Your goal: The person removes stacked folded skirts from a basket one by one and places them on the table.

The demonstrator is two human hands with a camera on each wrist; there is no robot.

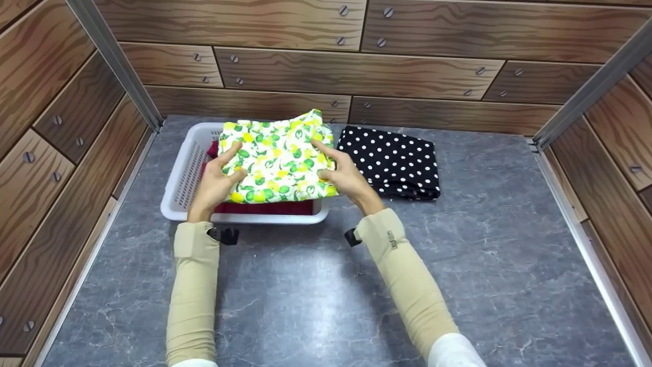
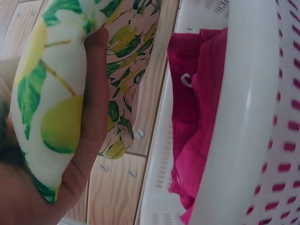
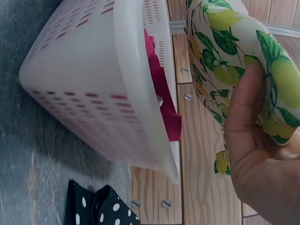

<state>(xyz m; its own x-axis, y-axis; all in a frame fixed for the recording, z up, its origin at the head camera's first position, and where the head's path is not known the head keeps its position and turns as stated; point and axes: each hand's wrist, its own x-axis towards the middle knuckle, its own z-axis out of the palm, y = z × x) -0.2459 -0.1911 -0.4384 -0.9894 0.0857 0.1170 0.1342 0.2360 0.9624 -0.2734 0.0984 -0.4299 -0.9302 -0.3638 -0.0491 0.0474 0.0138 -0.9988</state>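
A folded white cloth with a yellow lemon and green leaf print [image 1: 277,160] is held up over a white plastic basket [image 1: 175,188]. My left hand [image 1: 213,181] grips its left edge, and my right hand [image 1: 346,176] grips the right edge. In both wrist views the cloth bends between thumb and fingers. Inside the basket lies a dark pink-red cloth [image 2: 199,112], partly hidden in the head view by the lemon cloth. Apart from the basket's rim, the lemon cloth hangs above it in the wrist views.
A folded black cloth with white dots [image 1: 392,160] lies on the grey marbled surface [image 1: 489,244], right of the basket. Wood-patterned panels [image 1: 423,76] stand at the back and both sides, with metal rails [image 1: 591,86] at the corners.
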